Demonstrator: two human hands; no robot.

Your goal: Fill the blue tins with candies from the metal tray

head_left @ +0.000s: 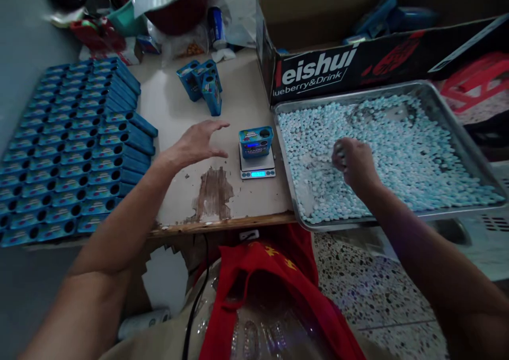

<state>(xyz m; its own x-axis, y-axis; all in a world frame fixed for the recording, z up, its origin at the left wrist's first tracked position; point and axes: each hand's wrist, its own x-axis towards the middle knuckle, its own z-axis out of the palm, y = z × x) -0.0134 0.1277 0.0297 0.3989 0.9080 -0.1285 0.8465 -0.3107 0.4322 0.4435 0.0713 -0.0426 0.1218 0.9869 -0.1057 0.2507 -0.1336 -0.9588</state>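
Note:
My left hand (202,141) is held over the table with fingers and thumb spread, empty, just left of a small digital scale (257,168). On that scale stands a blue candy tin (255,142) with a round dark hole in its top. My right hand (353,161) is over a metal tray (296,190) of small pale blue and white candies (401,169). Its fingers are curled together just above the candies, and whatever lies inside them is hidden. Further back on the table, several loose blue tins (202,81) lean together.
Rows of blue tins (63,153) fill the table's left side. A black cardboard box (318,71) with blue items inside stands behind the tray. A can (217,28), bags and bowls crowd the back. The wooden table edge (238,222) is worn, and a red basket (477,84) sits right.

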